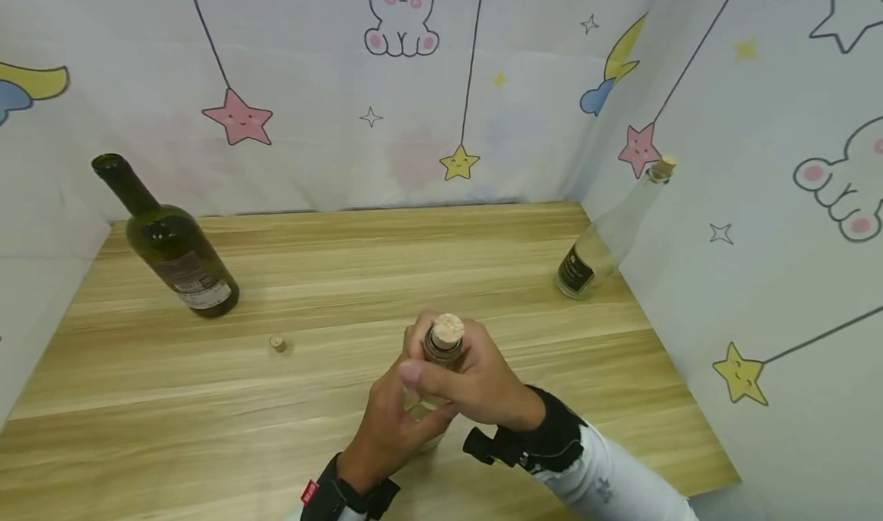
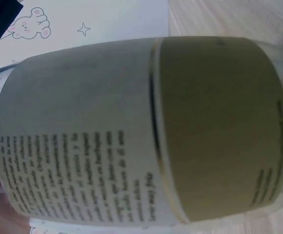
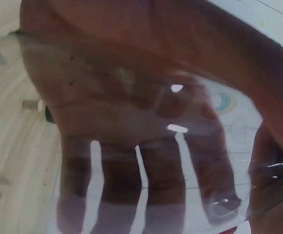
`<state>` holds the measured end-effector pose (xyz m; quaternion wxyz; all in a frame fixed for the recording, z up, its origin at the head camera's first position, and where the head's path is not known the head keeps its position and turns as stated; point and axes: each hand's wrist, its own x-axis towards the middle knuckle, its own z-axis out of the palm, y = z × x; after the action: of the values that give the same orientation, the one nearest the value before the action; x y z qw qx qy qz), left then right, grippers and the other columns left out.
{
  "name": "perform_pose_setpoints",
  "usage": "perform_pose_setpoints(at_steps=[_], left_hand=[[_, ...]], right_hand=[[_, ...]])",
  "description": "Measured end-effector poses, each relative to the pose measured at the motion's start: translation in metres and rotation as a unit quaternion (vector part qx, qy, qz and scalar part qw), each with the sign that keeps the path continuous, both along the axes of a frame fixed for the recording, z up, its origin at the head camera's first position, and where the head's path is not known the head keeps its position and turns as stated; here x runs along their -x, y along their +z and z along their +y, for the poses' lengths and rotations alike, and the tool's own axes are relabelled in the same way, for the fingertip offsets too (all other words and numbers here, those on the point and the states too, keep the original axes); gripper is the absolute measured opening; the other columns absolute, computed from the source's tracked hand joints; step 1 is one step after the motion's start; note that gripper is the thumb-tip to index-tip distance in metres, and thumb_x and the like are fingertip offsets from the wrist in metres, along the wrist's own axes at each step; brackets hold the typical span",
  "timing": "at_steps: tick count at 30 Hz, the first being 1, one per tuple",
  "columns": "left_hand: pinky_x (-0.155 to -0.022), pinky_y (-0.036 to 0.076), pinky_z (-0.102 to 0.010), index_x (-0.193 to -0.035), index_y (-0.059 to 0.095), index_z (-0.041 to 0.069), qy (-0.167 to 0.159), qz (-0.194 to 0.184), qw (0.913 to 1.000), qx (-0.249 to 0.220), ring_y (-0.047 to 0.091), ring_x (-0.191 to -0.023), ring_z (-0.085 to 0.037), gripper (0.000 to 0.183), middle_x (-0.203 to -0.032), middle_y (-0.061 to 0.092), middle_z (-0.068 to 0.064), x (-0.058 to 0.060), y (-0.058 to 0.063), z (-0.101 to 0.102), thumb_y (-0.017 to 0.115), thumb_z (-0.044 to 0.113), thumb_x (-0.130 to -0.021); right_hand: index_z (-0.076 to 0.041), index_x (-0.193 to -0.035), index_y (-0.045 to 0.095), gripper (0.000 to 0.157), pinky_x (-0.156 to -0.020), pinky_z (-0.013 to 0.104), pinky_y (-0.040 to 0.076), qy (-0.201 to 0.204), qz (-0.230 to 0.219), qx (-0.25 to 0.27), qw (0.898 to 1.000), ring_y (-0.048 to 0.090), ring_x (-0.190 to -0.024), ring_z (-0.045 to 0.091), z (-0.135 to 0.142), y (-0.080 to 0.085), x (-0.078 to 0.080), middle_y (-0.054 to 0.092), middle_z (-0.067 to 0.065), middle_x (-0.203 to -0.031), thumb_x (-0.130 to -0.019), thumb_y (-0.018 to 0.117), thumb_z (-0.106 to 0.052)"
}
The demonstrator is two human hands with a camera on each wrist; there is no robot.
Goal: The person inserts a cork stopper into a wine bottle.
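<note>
Both hands grip a clear glass bottle (image 1: 442, 354) in front of the person, its mouth tipped up toward the head camera. A cork (image 1: 450, 327) sits in the mouth, with part of it standing out above the rim. My right hand (image 1: 483, 379) curls round the neck just under the rim, thumb across the near side. Lower down, my left hand (image 1: 393, 423) wraps the glass. The left wrist view is filled by the bottle's grey and olive label (image 2: 219, 131). Through the glass, fingers (image 3: 124, 170) show in the right wrist view.
On the wooden table (image 1: 386, 260), a dark green wine bottle (image 1: 181, 249) stands at the back left. Near it lies a small loose cork (image 1: 277, 343). A clear corked bottle (image 1: 610, 234) stands at the right. Printed white cloth (image 1: 310, 69) walls the back and sides.
</note>
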<state>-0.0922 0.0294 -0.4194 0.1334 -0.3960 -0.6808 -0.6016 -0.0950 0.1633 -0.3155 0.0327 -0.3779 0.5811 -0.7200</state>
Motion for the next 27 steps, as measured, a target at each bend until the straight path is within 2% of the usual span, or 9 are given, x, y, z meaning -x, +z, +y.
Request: perform_pose_setpoints(at_steps=[5, 8, 11, 13, 19, 23, 27], left_hand=[[-0.084, 0.056, -0.020, -0.125, 0.054, -0.006, -0.025, -0.019, 0.9992, -0.023, 0.064, -0.098, -0.016, 0.056, -0.110, 0.066, -0.018, 0.000, -0.003, -0.001, 0.065, 0.039, -0.094], [-0.083, 0.057, -0.022, -0.126, 0.055, -0.007, -0.030, -0.029, 0.9987, -0.029, 0.064, -0.099, -0.016, 0.057, -0.110, 0.067, -0.019, 0.000, -0.004, -0.001, 0.066, 0.039, -0.093], [-0.086, 0.055, -0.020, -0.126, 0.056, -0.006, -0.021, -0.035, 0.9988, -0.025, 0.064, -0.101, -0.016, 0.058, -0.111, 0.067, -0.019, 0.000, -0.005, -0.002, 0.067, 0.040, -0.093], [-0.088, 0.054, -0.020, -0.127, 0.056, -0.007, -0.015, -0.033, 0.9991, -0.024, 0.064, -0.102, -0.017, 0.059, -0.112, 0.067, -0.020, 0.000, -0.005, -0.002, 0.066, 0.040, -0.093], [-0.090, 0.054, -0.019, -0.131, 0.053, -0.008, -0.012, -0.039, 0.9988, -0.026, 0.064, -0.103, -0.016, 0.063, -0.112, 0.067, -0.020, -0.002, -0.004, -0.003, 0.065, 0.041, -0.093], [-0.089, 0.055, -0.024, -0.126, 0.053, -0.008, -0.015, -0.023, 0.9994, -0.022, 0.064, -0.103, -0.018, 0.064, -0.112, 0.066, -0.019, -0.002, -0.004, -0.004, 0.062, 0.047, -0.093], [-0.097, 0.051, -0.032, -0.130, 0.052, -0.001, 0.004, -0.026, 0.9996, -0.002, 0.062, -0.111, -0.025, 0.073, -0.123, 0.063, -0.014, -0.002, -0.006, -0.008, 0.057, 0.060, -0.091]], right_hand=[[0.009, -0.082, 0.049, 0.033, -0.059, 0.027, 0.057, -0.026, 0.014, -0.019, 0.999, 0.057, -0.056, 0.039, -0.001, -0.010, 0.000, 0.054, 0.026, -0.066, -0.101, 0.060, -0.017], [0.010, -0.082, 0.051, 0.027, -0.062, 0.025, 0.057, -0.046, 0.009, -0.022, 0.999, 0.060, -0.060, 0.029, -0.001, -0.015, -0.002, 0.055, 0.027, -0.068, -0.099, 0.061, -0.010], [0.009, -0.082, 0.054, 0.018, -0.064, 0.022, 0.056, -0.077, 0.007, -0.035, 0.996, 0.060, -0.068, 0.013, -0.002, -0.019, -0.005, 0.056, 0.027, -0.069, -0.095, 0.062, -0.001], [0.008, -0.081, 0.055, 0.014, -0.065, 0.021, 0.054, -0.096, 0.011, -0.046, 0.994, 0.058, -0.072, 0.008, -0.003, -0.020, -0.006, 0.056, 0.026, -0.069, -0.092, 0.062, 0.003], [0.005, -0.081, 0.057, 0.011, -0.062, 0.027, 0.057, -0.118, 0.034, -0.072, 0.990, 0.061, -0.068, 0.016, -0.002, -0.019, -0.007, 0.060, 0.023, -0.071, -0.090, 0.062, 0.007], [0.003, -0.079, 0.057, 0.017, -0.059, 0.026, 0.056, -0.125, 0.062, -0.078, 0.987, 0.060, -0.063, 0.020, 0.002, -0.015, -0.005, 0.060, 0.020, -0.069, -0.095, 0.062, 0.000], [0.004, -0.076, 0.056, 0.030, -0.058, 0.028, 0.056, -0.141, 0.098, -0.056, 0.983, 0.061, -0.057, 0.026, 0.016, -0.008, -0.003, 0.060, 0.019, -0.065, -0.100, 0.061, -0.014]])
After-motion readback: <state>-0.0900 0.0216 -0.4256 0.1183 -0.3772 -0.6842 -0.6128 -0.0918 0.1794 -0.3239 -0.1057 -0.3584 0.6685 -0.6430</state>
